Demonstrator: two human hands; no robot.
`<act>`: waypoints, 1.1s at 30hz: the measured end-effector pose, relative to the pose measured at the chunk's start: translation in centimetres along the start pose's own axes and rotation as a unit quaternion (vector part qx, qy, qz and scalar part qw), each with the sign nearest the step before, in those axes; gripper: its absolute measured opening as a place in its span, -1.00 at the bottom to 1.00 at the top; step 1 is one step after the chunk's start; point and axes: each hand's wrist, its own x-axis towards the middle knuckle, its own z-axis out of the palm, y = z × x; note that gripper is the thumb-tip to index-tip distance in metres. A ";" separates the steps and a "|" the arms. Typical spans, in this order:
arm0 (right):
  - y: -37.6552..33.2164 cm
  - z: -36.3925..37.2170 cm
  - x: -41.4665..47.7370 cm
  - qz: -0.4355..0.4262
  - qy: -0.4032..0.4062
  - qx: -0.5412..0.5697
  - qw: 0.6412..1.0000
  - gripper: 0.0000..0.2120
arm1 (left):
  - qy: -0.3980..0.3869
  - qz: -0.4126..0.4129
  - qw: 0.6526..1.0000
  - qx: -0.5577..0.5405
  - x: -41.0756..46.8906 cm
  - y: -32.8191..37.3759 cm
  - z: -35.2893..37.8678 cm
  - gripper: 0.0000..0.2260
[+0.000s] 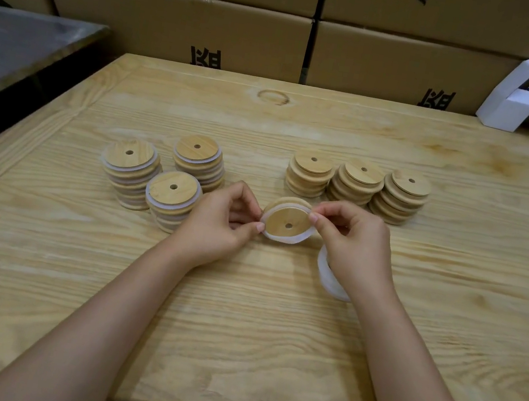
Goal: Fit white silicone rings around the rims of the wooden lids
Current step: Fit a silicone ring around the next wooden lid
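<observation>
Left hand [222, 219] pinches left edge of tilted wooden lid [288, 222], round with small hole, mid-table. Right hand [354, 246] pinches white silicone ring [281, 238] at right rim; ring loose along near edge. Ringed stacks [159, 176] left, bare stacks [357, 184] right.

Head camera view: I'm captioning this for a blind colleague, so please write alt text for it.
The left hand and right hand pinch a white silicone ring around a tilted wooden lid over a wooden table. Ringed lids stand in three stacks at left, bare lids in three stacks at right; spare rings lie by the right wrist.
</observation>
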 end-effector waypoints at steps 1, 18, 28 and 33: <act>0.0 0.0 0.0 0.000 0.000 0.000 1.000 -0.81 | -0.001 -0.005 1.000 -0.018 0.0 0.0 0.0 -0.76; -0.6 0.9 -0.6 -0.050 0.024 -0.021 0.998 -0.92 | -0.019 0.030 0.995 -0.090 0.2 0.0 1.5 -0.84; -1.1 1.5 -1.1 -0.041 0.065 0.011 0.997 -0.80 | -0.032 -0.003 0.981 -0.190 0.2 -0.2 1.3 -0.77; -0.8 1.6 -0.8 -0.013 0.062 0.046 0.997 -0.78 | -0.032 0.003 0.988 -0.149 0.3 0.0 1.3 -0.71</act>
